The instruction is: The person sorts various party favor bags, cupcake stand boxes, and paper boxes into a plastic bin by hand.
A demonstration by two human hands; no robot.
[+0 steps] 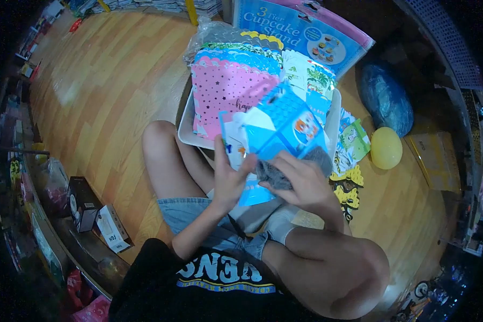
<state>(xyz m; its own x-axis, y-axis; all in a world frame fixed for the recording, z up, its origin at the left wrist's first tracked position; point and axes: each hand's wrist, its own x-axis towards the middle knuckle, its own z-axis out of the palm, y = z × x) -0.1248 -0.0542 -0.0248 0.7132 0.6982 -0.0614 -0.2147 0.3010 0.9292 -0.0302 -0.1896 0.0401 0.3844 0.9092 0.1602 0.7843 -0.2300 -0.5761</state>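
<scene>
I sit on a wooden floor with bare knees raised. Both hands hold a stack of blue party-paper packs [282, 126] over my lap. My left hand [229, 174] grips the stack's left edge, fingers up along it. My right hand [300, 180] clasps the lower right side, over a grey part of the stack. Just beyond stands a white tray [187, 126] filled with upright scalloped card packs, the front one pink with stars [225, 88].
A blue "3 Tier Cupcake Stand" pack [306, 29] lies behind the tray. A yellow balloon [386, 147], a dark blue bag [385, 96], a cardboard box [437, 158] and loose printed packs [351, 142] sit to the right. Small boxes [94, 212] line a shelf at left.
</scene>
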